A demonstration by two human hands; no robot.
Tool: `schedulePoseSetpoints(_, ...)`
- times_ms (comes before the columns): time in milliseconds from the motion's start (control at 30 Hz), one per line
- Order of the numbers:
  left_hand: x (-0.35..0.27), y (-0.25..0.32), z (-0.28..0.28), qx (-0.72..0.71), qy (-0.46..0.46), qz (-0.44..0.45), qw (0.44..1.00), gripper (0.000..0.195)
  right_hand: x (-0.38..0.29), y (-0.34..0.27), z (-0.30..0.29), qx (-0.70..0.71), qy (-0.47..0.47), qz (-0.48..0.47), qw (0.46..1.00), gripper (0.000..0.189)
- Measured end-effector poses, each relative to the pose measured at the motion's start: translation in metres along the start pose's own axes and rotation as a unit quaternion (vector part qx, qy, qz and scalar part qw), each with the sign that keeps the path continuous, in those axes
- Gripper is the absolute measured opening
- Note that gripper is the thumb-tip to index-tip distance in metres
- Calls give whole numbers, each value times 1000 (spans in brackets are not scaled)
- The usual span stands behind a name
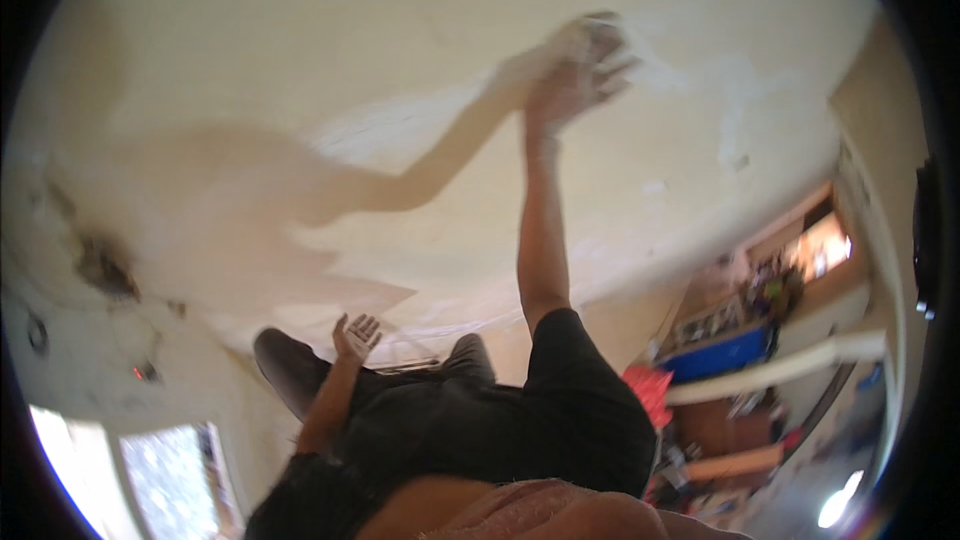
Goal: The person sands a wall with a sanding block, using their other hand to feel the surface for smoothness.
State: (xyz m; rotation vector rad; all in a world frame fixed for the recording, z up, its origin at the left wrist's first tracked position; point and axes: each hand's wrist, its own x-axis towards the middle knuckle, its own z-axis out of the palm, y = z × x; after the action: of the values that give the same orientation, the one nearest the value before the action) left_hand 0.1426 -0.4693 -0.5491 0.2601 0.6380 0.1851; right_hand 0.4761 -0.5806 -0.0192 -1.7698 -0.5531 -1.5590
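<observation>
My right hand [574, 86] is raised at the end of an outstretched arm, against or close to the cream plastered wall [450, 30]. Motion blurs it; some fingers look spread, and a small pale and dark patch shows at its upper edge, so I cannot tell whether it holds something. My left hand [360, 339] is low, beside my knee, palm showing and fingers apart, with white dust on the skin and nothing in it. Whitish smears and patches [731, 112] mark the wall surface around my right hand. The shadow of my arm falls across the wall.
A rough dark hole [109, 270] breaks the wall at the left, with thin wires below it. Bright windows [169, 480] stand at lower left. On the right are shelves with a blue box [712, 352], a red plastic bag [649, 394] and mixed items. A lamp [840, 499] shines at lower right.
</observation>
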Motion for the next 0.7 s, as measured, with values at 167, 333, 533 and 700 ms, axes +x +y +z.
schedulePoseSetpoints(167,-6,13,4,1,15,-9,1000,88,-58,-33,-3,-22,-37,-23,999,46)
schedulePoseSetpoints(333,-13,22,12,8,23,-9,1000,81,16,-29,6,17,43,53,998,52)
schedulePoseSetpoints(533,-17,16,20,2,29,-20,999,81,-42,-50,8,76,26,71,994,52)
schedulePoseSetpoints(700,-20,20,20,26,25,-23,999,84,16,-36,8,42,49,80,995,48)
